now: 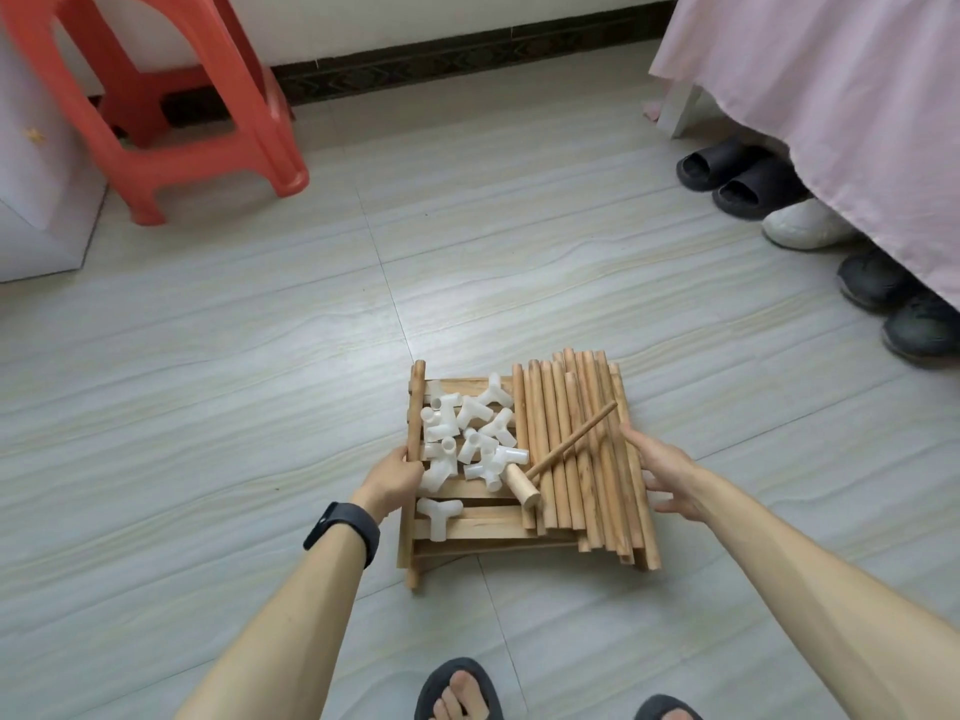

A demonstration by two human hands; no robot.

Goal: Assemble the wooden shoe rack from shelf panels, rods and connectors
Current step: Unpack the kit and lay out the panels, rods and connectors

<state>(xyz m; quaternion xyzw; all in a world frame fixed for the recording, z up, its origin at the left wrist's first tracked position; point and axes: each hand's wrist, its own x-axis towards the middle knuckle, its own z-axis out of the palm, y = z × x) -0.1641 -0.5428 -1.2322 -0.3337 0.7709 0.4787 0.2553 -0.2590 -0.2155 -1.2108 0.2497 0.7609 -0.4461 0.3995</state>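
Slatted wood panels (467, 532) lie on the tiled floor (260, 356), bearing smooth round rods (576, 449), white plastic connectors (467, 439) and a mallet (524, 491). The left hand (395, 475) grips the panels' left edge; the right hand (665, 470), fingers straight, touches the rods. Beyond the panels are an orange stool (171, 111) and shoes (753, 184) half hidden under pink cloth (841, 96)

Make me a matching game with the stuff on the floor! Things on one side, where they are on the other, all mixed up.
Things:
1 white connectors
2 wooden rods
3 small mallet
4 orange stool

Places:
a far off on the left
b heaped on the left part of the shelf panels
c slanting across the rods
d bundled on the right part of the panels

Pairs: 1-b, 2-d, 3-c, 4-a
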